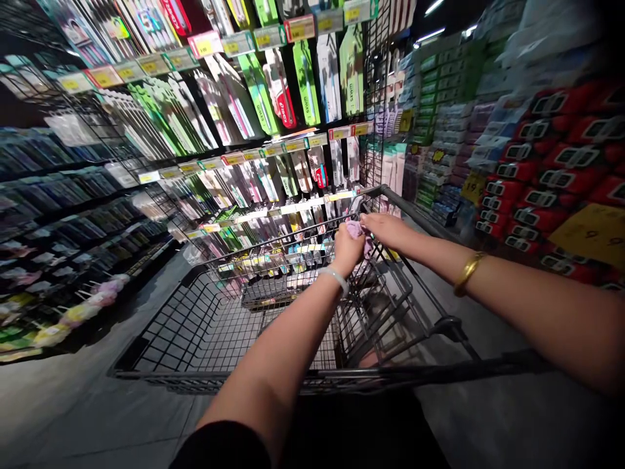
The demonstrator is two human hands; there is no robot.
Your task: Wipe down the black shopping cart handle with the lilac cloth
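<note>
Sleeve (222,449), hands (349,253) at cloth (355,228), "SXWM" packs (352,71)

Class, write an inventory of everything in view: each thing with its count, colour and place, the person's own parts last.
pinkish cloth: one, pink-purple, at the hands
shopping cart: one, dark grey, before the person
hanging packs: many, green, white, red, on the rack ahead
price labels: many, mostly yellow and white, along the rack
blurred packets: many, bluish, picture's left
red packs: many, red, stacked at picture's right
yellow signs: several, yellow, picture's right
ceiling lights: a few, white, top
floor: one, grey, below
bracelet: one, pale, left wrist
bangle: one, gold, right wrist
left hand: one, bare, gripping the cloth
right hand: one, bare, beside the left
</note>
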